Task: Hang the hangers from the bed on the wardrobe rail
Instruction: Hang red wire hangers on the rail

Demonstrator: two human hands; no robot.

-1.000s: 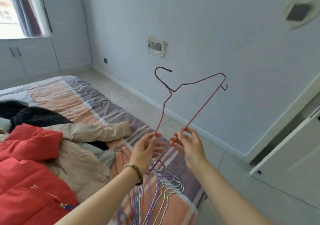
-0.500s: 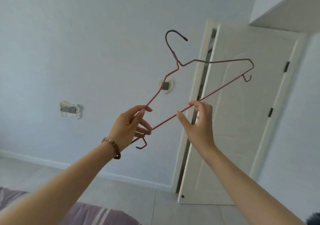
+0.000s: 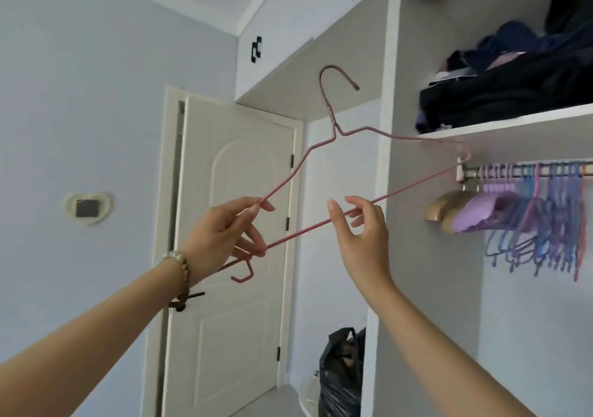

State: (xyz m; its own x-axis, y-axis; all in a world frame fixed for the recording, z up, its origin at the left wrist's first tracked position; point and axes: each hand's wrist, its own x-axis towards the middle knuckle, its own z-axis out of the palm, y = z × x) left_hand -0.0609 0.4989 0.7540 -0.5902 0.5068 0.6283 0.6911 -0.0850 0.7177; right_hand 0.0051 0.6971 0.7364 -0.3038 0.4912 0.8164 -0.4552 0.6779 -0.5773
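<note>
Pink wire hanger (image 3: pixel 330 113) was held up, hook on top, in front of the door (image 3: pixel 237 166), its R tip near the L end of the wardrobe rail (image 3: pixel 542 170), not on it. L hand (image 3: pixel 221 240) pinched its L shoulder wire & bottom bar; R hand (image 3: pixel 365 240) pinched the bottom bar mid-way btwn thumb & fingers. Purple & blue hangers (image 3: pixel 529 224) hung on the rail.

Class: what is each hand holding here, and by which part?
Both hold one pink hanger: the left hand grips its lower end, the right hand pinches the bottom bar near its middle.
</note>
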